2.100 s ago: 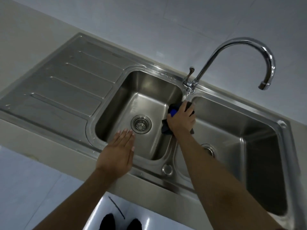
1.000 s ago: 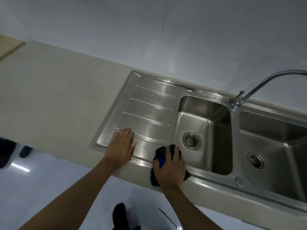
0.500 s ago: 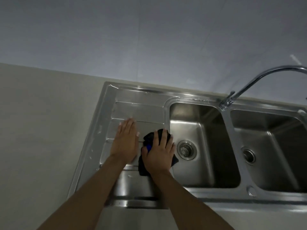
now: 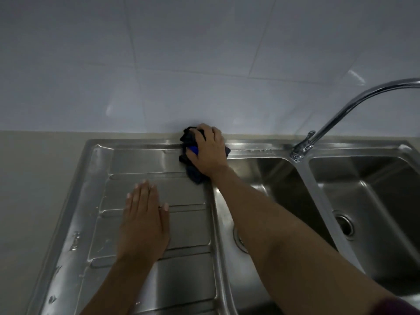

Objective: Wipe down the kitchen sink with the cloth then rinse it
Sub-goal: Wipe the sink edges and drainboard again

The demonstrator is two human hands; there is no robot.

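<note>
**Two hands on the steel, one bunched cloth at the back rim**

Head view: one view only. The right hand [image 4: 208,153] sits in the upper middle of the frame, fingers curled and clamped down on the cloth [image 4: 189,142], pressing it against the back rim of the sink [image 4: 136,144] where the steel meets the tiled wall [image 4: 181,64]. The left hand [image 4: 144,221] lies lower and to the left, flat and spread, palm down on the ribbed drainboard [image 4: 181,223], holding nothing.

The cloth is dark with a patch of blue showing under the fingers. It looks soft, light and limp, crumpled into a wad with no stiffness of its own, so it will take whatever shape the palm gives it. Probably damp, though that cannot be told for certain. The best hold seems to be the present one: palm over the middle of the wad, fingertips pinning its far edge so it does not roll or slip on the smooth metal.

Bunched as it is, the cloth has no clear point. Its longer extent runs from the wall down toward the lower right of the wad, a loose tail trailing beside the wrist near the left basin [image 4: 272,178]. The faucet [image 4: 341,114] at upper right shows no water running.
</note>
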